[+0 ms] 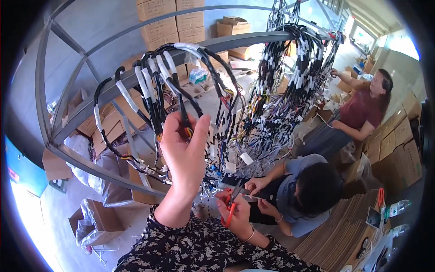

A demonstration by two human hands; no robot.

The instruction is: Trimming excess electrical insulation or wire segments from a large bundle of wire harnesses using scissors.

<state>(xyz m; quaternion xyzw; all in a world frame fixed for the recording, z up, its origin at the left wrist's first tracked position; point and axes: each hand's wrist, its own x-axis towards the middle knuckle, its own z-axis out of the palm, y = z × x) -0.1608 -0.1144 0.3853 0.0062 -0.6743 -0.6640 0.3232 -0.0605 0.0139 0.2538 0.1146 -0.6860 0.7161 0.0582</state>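
Note:
My left hand is raised in front of the metal rail, its fingers closed around a black-wrapped wire harness. Red and yellow wires show at its palm. Lower and to the right, my right hand grips red-handled scissors, dark blades pointing up. Several more black harnesses with white tape sleeves hang over the rail around my left hand. Loose wire ends and white connectors dangle below them.
A grey metal frame carries a dense bundle of harnesses farther right. A seated co-worker works close to my right hand; another person stands beyond. Cardboard boxes stand behind, and flattened cardboard lies at right.

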